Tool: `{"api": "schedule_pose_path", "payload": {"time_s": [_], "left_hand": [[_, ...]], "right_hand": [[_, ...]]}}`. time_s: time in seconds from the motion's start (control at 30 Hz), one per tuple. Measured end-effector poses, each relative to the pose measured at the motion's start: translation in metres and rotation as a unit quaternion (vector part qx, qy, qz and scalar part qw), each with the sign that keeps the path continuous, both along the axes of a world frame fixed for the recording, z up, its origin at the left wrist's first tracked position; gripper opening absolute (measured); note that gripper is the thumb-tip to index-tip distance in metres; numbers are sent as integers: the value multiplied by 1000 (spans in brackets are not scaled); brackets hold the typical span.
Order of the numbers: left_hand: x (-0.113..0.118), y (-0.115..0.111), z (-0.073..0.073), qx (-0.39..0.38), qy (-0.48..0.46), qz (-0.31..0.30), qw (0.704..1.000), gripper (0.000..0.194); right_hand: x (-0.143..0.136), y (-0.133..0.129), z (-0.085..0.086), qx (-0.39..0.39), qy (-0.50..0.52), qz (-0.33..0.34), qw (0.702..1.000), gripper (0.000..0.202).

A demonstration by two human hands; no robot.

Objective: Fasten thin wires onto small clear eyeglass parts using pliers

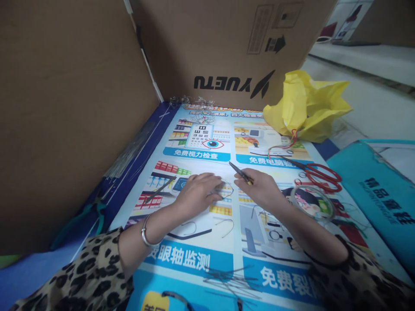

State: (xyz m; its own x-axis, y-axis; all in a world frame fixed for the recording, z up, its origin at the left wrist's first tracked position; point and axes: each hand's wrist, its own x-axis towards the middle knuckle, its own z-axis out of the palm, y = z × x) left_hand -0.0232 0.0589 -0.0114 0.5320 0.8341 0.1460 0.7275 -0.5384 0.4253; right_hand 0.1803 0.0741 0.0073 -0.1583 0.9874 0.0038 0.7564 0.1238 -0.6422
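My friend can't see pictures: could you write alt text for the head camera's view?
A person's right hand holds a dark pointed tool over a printed poster, while a thin curved wire shows by the left hand. Red-handled scissors and a yellow bag lie to the right.

From nine to eleven o'clock stands a plain brown cardboard panel (65, 108); at twelve o'clock, a second panel (194, 39) carries black lettering (223, 83), printed upside down. Between two and three o'clock lies a pale surface (382, 103), crossed by a dark strip (372, 77). The light is soft and rather dim.
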Motion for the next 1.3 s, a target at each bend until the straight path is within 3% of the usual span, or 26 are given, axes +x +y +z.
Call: {"api": "schedule_pose_path", "payload": {"time_s": [0.2, 0.4, 0.5, 0.73, 0.9, 1.1, 1.3], "left_hand": [[0, 1, 4, 38, 39, 52, 997, 31], [-4, 2, 9, 53, 27, 50, 997, 38], [-13, 2, 24, 54, 27, 55, 997, 35], [-27, -9, 78, 2, 82, 27, 996, 30], [-33, -21, 95, -25, 171, -4, 985, 29], [-58, -40, 96, -56, 210, 6, 976, 28], [-86, -59, 62, -106, 196, 28, 974, 38]], "right_hand": [[3, 2, 0, 43, -95, 37, 994, 19], [6, 0, 2, 75, -182, 67, 978, 23], [5, -2, 0, 107, -252, 76, 959, 25], [3, 0, -12, 174, -352, 123, 912, 26], [4, 1, -19, 205, -369, 135, 897, 29], [4, 1, -22, 219, -389, 147, 883, 30], [3, 0, -19, 220, -375, 167, 885, 25]]}}
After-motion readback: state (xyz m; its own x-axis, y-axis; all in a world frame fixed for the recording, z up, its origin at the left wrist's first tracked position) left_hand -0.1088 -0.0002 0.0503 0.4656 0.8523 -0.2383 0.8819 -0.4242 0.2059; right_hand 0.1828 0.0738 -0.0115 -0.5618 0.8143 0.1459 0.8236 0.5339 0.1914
